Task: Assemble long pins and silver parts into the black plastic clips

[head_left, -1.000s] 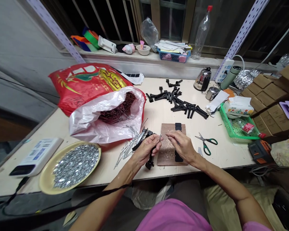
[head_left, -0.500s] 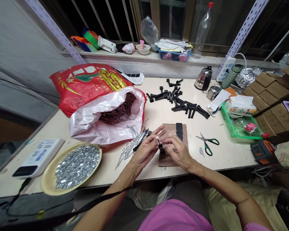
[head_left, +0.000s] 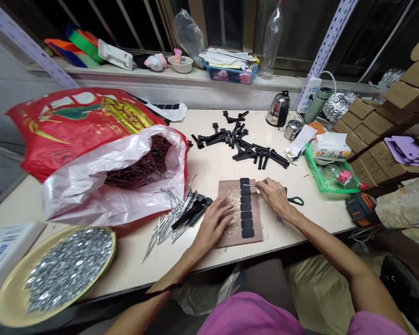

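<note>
My right hand (head_left: 273,197) pinches a thin pointed metal tool (head_left: 250,185), whose exact kind is too small to make out. Its tip lies at one of the upper black rounded pads in a column of several black pads (head_left: 246,215). These pads lie on a brown board (head_left: 257,228) with pale speckled marks. My left hand (head_left: 214,221) rests with fingers stretched out on the board's left edge and holds nothing. Just left of it, black clip-like parts (head_left: 192,211) lie on a heap of long metal pins (head_left: 164,228).
A red sack (head_left: 80,121) of dark rods lies open at left, above a yellow dish (head_left: 7,298) of metal washers. More black parts (head_left: 244,144) are scattered farther back. Right of my right hand are scissors (head_left: 295,200), partly hidden, and a green basket (head_left: 335,190).
My hands have parted: the left has come down onto the board, and the right has moved to the pads with the metal tool. The black part between them is out of my fingers. The view has shifted right.
</note>
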A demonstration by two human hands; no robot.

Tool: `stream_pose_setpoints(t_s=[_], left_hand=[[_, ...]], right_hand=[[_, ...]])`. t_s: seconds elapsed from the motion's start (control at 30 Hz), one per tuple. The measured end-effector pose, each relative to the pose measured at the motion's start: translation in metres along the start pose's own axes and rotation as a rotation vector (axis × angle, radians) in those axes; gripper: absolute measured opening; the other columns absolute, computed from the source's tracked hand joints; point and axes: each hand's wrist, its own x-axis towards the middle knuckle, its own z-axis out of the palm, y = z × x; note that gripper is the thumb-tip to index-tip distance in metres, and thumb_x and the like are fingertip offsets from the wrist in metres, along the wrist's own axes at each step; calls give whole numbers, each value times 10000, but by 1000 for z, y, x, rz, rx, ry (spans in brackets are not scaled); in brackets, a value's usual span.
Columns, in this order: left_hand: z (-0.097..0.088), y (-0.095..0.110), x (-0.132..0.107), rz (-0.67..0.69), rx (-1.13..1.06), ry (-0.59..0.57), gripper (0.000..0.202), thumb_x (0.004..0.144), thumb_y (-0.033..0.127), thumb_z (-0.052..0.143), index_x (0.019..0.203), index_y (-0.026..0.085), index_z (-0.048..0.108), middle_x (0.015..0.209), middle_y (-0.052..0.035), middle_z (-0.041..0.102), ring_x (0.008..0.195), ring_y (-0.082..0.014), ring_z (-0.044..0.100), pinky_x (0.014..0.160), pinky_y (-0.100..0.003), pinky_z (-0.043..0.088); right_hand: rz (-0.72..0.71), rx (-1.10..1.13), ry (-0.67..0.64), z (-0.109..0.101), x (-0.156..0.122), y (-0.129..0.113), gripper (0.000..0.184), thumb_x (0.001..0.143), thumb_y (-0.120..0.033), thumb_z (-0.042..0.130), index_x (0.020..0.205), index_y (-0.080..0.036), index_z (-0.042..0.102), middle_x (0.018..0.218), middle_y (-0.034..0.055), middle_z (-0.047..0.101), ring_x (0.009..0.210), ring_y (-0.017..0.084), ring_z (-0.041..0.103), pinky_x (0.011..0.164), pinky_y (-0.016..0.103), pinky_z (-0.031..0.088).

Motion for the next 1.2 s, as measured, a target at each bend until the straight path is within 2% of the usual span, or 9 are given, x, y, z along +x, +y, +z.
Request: stream_pose_setpoints(t_s=[0.07,0.2,0.5,0.7,0.73,0.87,0.9,1.07,1.2], left_hand=[[12,-8,-7,73,156,-36,413,893,459,457,1200,225,607,1424,-107,477,1388,-289,306,1107,-533,277],[27,-15,-16,138,340,-37,465,929,401,408,1349,209,459,1459,-126,430,1414,-296,243,1103,-549,299],[27,-15,-18,173,483,-46,513,942,337,402,1437,238,313,1468,-113,420,1418,-286,228,1104,-540,326],[27,-18,-20,179,509,-48,561,941,279,414,1469,268,224,1486,-93,397,1423,-275,216,1107,-522,332],[27,-18,-20,183,517,-45,565,943,268,408,1473,272,211,1485,-90,399,1424,-270,213,1106,-516,335],[26,-16,-20,202,558,-38,575,951,245,394,1481,272,173,1482,-95,401,1429,-257,197,1094,-498,360],[26,-15,-20,208,565,-38,576,951,244,393,1481,269,169,1482,-98,399,1430,-256,193,1092,-496,364],[26,-14,-19,218,576,-39,580,953,230,386,1485,266,158,1482,-98,399,1430,-256,193,1093,-494,365],[26,-14,-19,227,575,-27,585,949,219,395,1484,269,165,1478,-94,408,1431,-251,191,1092,-486,368]], right_hand=[[-40,-166,-36,7,5,17,125,915,-227,525,906,-226,649,807,23,611,684,142,524,612,251,333],[-140,-239,-74,23,14,32,187,939,-276,501,835,-196,636,772,19,617,677,135,510,577,252,287],[-332,-272,-32,38,34,51,243,962,-215,445,790,-183,614,728,10,618,641,129,476,532,268,260],[-860,-52,-134,29,-4,36,277,978,-152,341,842,-207,576,760,-11,605,613,96,446,516,255,289],[-849,-71,-165,29,-4,36,276,981,-151,327,868,-205,573,770,-8,605,612,94,448,510,252,290],[-457,-276,-253,35,11,42,329,986,-104,218,971,-149,544,742,16,593,511,83,386,443,243,230],[-425,-301,-265,36,14,43,332,986,-102,203,986,-143,533,735,17,590,495,81,375,435,242,215],[-758,-239,-273,30,2,36,299,947,-43,236,963,-194,493,723,-2,573,548,88,458,467,257,228],[-692,-275,-340,22,-3,29,265,951,-63,245,971,-191,477,721,12,581,568,103,503,469,265,230]])
